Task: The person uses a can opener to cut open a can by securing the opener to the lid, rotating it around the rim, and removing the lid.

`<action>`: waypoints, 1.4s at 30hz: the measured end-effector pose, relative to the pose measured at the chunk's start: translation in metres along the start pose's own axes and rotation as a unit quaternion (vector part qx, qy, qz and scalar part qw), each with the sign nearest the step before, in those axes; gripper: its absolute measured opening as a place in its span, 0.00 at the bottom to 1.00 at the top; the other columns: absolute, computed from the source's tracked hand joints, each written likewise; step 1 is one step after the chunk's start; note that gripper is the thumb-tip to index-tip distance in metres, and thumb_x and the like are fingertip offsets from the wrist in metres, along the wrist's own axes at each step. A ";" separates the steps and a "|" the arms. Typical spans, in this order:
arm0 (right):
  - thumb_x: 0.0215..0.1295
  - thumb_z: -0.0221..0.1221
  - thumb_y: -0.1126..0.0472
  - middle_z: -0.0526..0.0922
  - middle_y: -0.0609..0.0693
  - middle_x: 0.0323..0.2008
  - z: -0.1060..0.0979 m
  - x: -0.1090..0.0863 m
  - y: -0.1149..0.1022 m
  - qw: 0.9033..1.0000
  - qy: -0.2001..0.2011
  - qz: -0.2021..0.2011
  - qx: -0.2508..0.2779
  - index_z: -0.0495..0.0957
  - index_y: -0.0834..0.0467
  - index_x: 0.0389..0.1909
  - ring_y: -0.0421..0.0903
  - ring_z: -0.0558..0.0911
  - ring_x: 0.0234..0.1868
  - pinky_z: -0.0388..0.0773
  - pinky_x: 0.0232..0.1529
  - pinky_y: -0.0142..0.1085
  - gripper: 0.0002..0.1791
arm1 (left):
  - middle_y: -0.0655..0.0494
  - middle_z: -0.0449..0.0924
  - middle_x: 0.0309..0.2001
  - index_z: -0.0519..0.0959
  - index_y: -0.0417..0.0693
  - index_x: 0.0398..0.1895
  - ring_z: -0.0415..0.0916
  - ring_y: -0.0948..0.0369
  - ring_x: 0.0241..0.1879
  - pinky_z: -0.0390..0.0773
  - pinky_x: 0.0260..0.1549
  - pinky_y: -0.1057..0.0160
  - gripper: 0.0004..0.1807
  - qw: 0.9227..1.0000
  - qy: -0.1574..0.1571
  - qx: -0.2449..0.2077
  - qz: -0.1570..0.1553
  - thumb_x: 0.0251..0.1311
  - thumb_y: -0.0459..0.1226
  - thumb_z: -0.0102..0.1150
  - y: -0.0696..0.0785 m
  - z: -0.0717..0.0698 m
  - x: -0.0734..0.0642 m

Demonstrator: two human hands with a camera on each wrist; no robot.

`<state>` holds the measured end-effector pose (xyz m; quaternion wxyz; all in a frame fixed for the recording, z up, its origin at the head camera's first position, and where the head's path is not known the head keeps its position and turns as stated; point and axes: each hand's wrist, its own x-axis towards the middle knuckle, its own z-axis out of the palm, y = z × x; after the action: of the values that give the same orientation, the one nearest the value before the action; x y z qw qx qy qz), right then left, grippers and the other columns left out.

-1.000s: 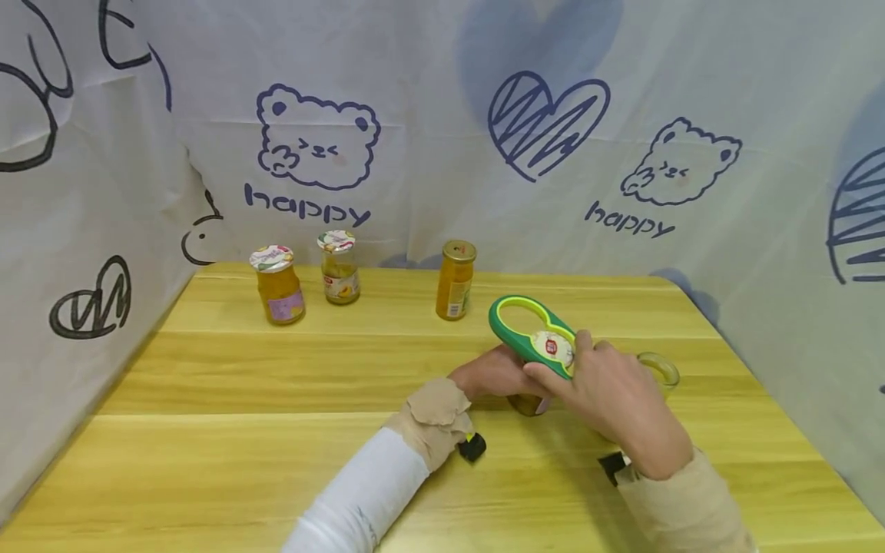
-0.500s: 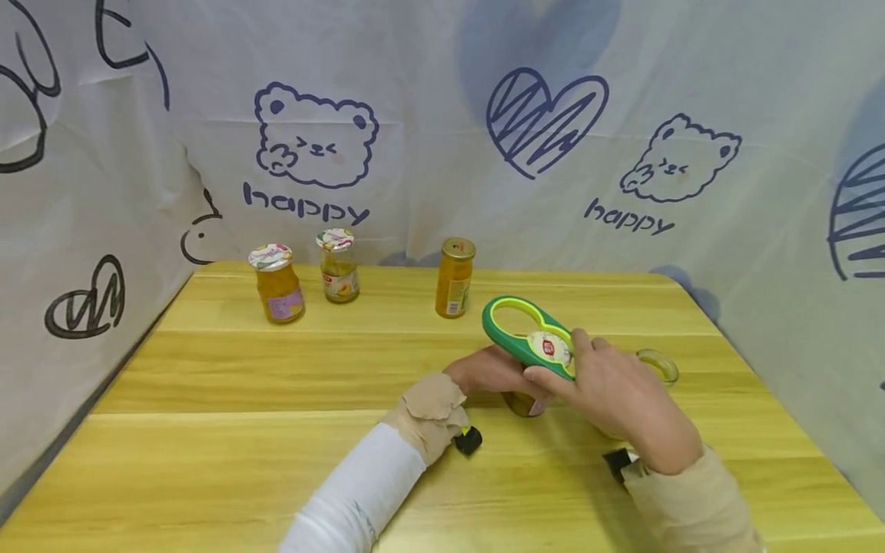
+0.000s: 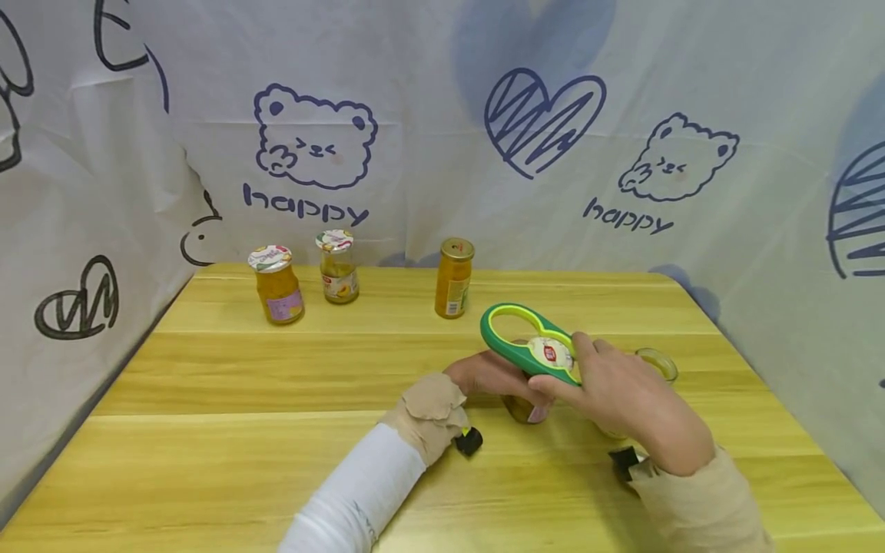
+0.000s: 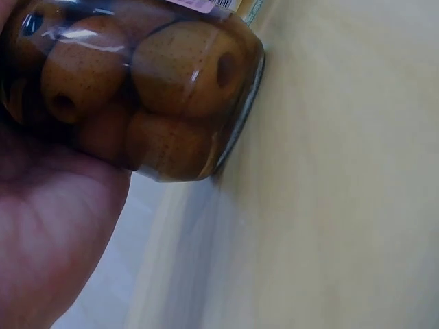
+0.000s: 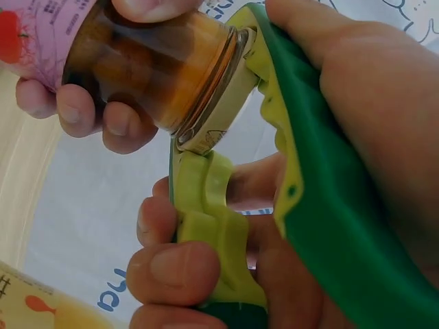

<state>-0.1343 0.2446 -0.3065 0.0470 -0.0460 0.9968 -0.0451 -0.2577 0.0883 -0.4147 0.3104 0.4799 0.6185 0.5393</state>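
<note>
A glass jar of brown round fruit tilts in my left hand, whose fingers wrap its side in the right wrist view. Its base edge is close to the wooden tabletop in the left wrist view. My right hand grips the green and yellow jar opener, thumb side on one handle and fingers curled round the other. The opener's toothed inner edges sit against both sides of the pale lid. From the head view, the opener and hands cover most of the jar, leaving only its lower part visible.
Behind my right hand shows the rim of a clear glass jar. Farther back stand a gold-lidded orange jar, a jar with a purple label and a paler jar. A white cloth wall encloses the table.
The opener's far end has shifted slightly left and down, and my right wrist has moved a little right and toward me. My left hand keeps hold of the jar, nearly still.
</note>
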 end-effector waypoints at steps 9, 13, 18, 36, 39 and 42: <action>0.58 0.45 0.13 0.80 0.64 0.56 -0.003 -0.004 0.000 1.000 -0.027 0.004 0.010 0.60 0.64 0.74 0.51 0.79 0.40 0.77 0.38 0.45 0.64 | 0.46 0.83 0.37 0.74 0.23 0.56 0.80 0.65 0.34 0.82 0.44 0.69 0.16 0.997 -0.072 -0.024 0.010 0.66 0.23 0.60 0.017 0.002 -0.004; 0.58 0.46 0.13 0.80 0.66 0.59 -0.004 -0.006 0.001 0.999 -0.036 0.000 0.012 0.59 0.63 0.76 0.54 0.82 0.44 0.80 0.41 0.50 0.64 | 0.47 0.82 0.38 0.72 0.24 0.58 0.80 0.63 0.35 0.82 0.44 0.67 0.19 0.994 -0.104 -0.029 -0.002 0.65 0.22 0.60 0.012 -0.001 -0.002; 0.59 0.49 0.15 0.80 0.66 0.60 -0.005 -0.006 0.001 0.999 -0.030 -0.008 0.018 0.60 0.63 0.76 0.57 0.84 0.50 0.82 0.45 0.54 0.62 | 0.43 0.81 0.53 0.71 0.35 0.67 0.79 0.69 0.44 0.79 0.53 0.72 0.29 0.996 -0.084 0.020 -0.024 0.63 0.25 0.66 0.006 -0.003 0.002; 0.58 0.54 0.17 0.80 0.46 0.37 0.000 -0.012 0.009 0.999 0.006 -0.042 0.028 0.71 0.52 0.52 0.43 0.76 0.30 0.73 0.29 0.37 0.43 | 0.53 0.81 0.37 0.73 0.25 0.55 0.79 0.69 0.36 0.79 0.45 0.73 0.19 0.992 -0.125 -0.003 -0.004 0.61 0.20 0.64 0.033 0.007 -0.006; 0.58 0.53 0.17 0.81 0.47 0.41 0.000 -0.014 0.010 0.999 0.010 -0.049 0.019 0.70 0.51 0.54 0.42 0.77 0.31 0.75 0.30 0.37 0.44 | 0.38 0.82 0.38 0.73 0.24 0.55 0.79 0.70 0.35 0.80 0.46 0.72 0.19 0.991 -0.133 0.003 0.014 0.62 0.20 0.63 0.032 0.007 -0.006; 0.60 0.53 0.18 0.82 0.51 0.44 0.000 -0.015 0.011 0.998 0.012 -0.066 0.005 0.70 0.54 0.57 0.42 0.78 0.31 0.76 0.30 0.38 0.45 | 0.33 0.81 0.40 0.72 0.22 0.56 0.80 0.71 0.36 0.79 0.48 0.73 0.19 0.989 -0.145 0.007 0.025 0.62 0.19 0.63 0.029 0.007 -0.005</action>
<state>-0.1201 0.2566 -0.3061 0.0324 -0.1113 0.9918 -0.0533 -0.2425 0.0849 -0.3894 0.3799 0.5703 0.5584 0.4676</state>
